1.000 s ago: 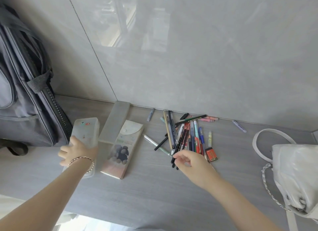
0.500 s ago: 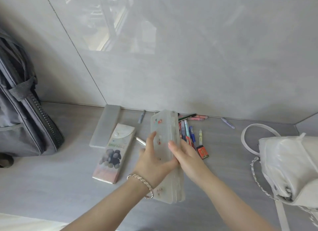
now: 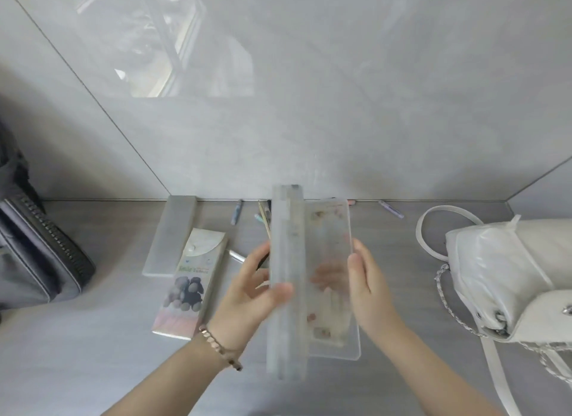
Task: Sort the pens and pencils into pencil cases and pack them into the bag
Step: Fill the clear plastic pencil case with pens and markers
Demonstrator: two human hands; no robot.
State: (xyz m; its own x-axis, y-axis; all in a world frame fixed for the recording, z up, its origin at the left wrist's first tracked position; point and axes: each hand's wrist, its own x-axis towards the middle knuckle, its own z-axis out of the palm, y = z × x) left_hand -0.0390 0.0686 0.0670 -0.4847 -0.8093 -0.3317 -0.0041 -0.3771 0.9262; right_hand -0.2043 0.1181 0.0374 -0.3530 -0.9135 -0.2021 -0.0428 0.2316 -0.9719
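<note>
I hold a translucent plastic pencil case above the counter, swung open like a book. My left hand grips its left half, thumb on the front. My right hand holds the stickered right half with fingers behind it. The pile of pens and pencils is mostly hidden behind the case; a few tips show at its left edge. A second case with a bear picture and a frosted grey case lie at the left.
A grey backpack stands at the far left against the wall. A white handbag with a chain strap sits at the right. Loose pens lie by the wall: a blue-grey pen and a lilac pen.
My left hand carried the translucent case from the left to the middle over the pens; my right hand joined it, and now the case has been swung open.
</note>
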